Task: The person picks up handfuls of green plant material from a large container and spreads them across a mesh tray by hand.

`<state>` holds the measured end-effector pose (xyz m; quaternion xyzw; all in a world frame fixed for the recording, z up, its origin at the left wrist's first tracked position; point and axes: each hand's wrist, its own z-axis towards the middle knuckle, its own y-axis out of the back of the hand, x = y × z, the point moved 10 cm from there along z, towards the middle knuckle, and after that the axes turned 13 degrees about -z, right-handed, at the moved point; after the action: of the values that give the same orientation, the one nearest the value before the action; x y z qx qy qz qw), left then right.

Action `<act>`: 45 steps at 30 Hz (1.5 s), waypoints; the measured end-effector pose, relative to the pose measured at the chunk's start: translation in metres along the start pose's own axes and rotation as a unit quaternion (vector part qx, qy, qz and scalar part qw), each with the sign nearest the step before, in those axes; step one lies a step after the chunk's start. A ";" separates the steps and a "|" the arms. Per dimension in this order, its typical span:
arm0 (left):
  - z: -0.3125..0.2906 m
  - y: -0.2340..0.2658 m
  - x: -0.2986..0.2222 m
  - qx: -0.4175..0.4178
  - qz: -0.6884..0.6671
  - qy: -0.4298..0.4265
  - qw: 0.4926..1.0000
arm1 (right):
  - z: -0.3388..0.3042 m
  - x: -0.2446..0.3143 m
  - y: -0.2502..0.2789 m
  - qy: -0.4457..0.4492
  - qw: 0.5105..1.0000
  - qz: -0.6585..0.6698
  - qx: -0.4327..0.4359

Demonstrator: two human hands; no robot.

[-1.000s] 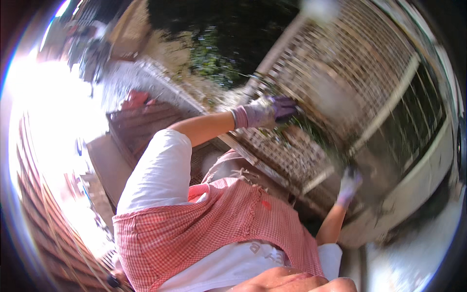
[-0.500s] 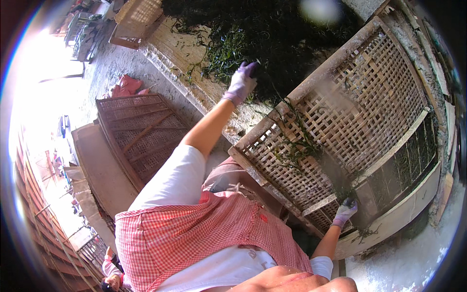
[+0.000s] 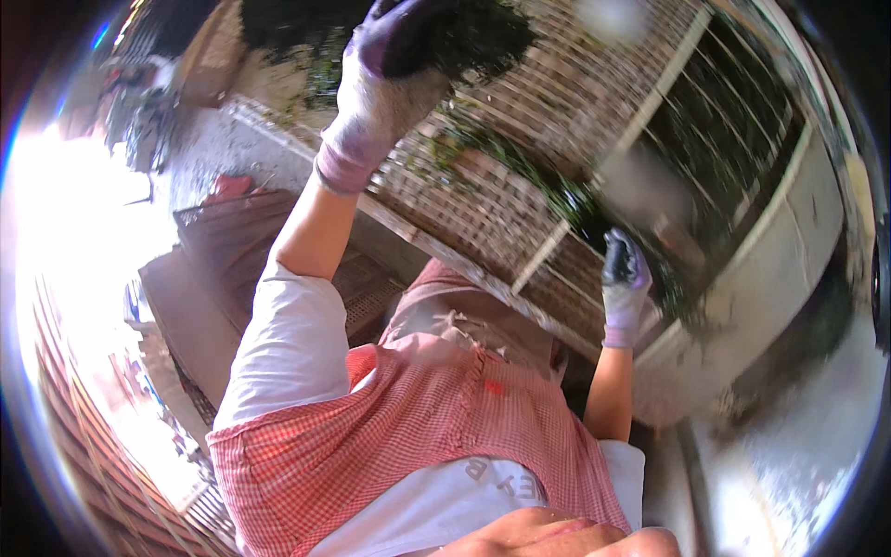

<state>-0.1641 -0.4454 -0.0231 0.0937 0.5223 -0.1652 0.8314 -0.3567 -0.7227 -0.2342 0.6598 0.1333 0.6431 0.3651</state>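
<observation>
Near the top edge of the view, the left hand (image 3: 390,93), covered by a white and purple glove, is closed around a dark clump of green strands (image 3: 487,42), which is seen against the woven lattice (image 3: 557,121). Lower and to the right, the right hand (image 3: 626,274), gloved likewise, is raised with its fingers bent and drawn narrowly together; whether anything is gripped by it cannot be told. Just beyond its fingertips, a loose trail of greenery (image 3: 566,197) is spread over the lattice, which is crossed nearby by a pale slat (image 3: 541,257). Farther right, past a pale divider (image 3: 663,79), dark green matter (image 3: 724,107) is shown behind thin bars, and this side is bordered by a curved board (image 3: 780,241). Left of the left hand, a blurred dark heap (image 3: 288,32) is borne by a light brown counter (image 3: 278,82). Below that, a brown panel (image 3: 232,232) is placed near a reddish bundle (image 3: 227,186). Closest to the camera, the body is covered by a red checked apron (image 3: 427,408).
</observation>
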 end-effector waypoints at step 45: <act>-0.199 -0.236 0.198 0.496 0.484 0.009 0.721 | -0.039 -0.080 0.102 0.094 0.890 -0.446 0.010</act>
<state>-0.3390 -0.6339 -0.2842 0.7342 0.2564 0.0253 0.6282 -0.4348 -0.8333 -0.2317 0.4706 0.4541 0.4701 0.5928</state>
